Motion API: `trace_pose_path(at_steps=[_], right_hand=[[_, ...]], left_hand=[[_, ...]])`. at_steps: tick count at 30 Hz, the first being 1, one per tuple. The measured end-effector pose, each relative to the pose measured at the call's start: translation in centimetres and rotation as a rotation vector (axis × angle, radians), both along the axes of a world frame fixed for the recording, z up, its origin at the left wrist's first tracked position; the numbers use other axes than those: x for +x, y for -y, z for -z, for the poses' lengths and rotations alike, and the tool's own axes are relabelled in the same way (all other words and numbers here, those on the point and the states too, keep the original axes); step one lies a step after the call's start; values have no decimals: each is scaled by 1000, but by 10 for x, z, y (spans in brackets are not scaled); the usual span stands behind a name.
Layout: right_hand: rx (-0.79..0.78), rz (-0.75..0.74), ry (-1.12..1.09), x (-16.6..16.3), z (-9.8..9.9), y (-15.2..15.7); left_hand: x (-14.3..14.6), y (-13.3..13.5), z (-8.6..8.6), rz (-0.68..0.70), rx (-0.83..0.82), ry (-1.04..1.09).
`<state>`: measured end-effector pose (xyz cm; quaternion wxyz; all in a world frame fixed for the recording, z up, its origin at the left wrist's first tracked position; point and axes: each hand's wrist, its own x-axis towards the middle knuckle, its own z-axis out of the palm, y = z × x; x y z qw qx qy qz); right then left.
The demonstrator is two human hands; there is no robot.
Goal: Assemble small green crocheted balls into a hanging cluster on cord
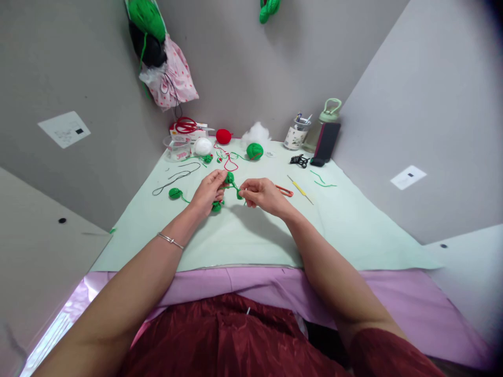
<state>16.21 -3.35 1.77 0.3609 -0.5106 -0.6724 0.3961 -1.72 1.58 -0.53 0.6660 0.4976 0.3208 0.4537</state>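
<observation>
Above the middle of the table, my left hand (pixel 211 192) is closed around a green crocheted yarn piece (pixel 230 178). Part of it hangs below that hand as a green lump (pixel 216 207) with a bit of red. My right hand (pixel 261 195) pinches the narrow green end (pixel 239 194) of the same work, and a strand stretches between both hands. Whether a thin needle or hook sits in the right fingers is too small to make out. Beside my right hand lies an orange looped tool (pixel 284 190), partly hidden. A small green yarn ball (pixel 175 193) rests left of my left hand.
Behind my hands are a red yarn ball (pixel 223 136), a white ball (pixel 203 146), a green ball (pixel 254 151) and white stuffing (pixel 257 135). Red-handled scissors (pixel 186 125) lie at back left. A yellow-gripped crochet hook (pixel 300 189), pen cup (pixel 296 135) and bottle (pixel 313 137) stand rightward.
</observation>
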Motion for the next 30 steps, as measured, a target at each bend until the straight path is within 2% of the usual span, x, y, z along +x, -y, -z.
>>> trace_pose_path(at_steps=[6, 14, 21, 30], right_hand=[[90, 188, -177, 8, 6, -10], [235, 188, -298, 1, 4, -6], [226, 223, -193, -6, 2, -1], [168, 169, -48, -9, 2, 4]], left_hand=[[-2, -2, 0, 23, 38, 76], [-1, 1, -1, 44, 41, 86], [-1, 0, 1, 53, 76, 53], [-1, 4, -3, 86, 124, 25]])
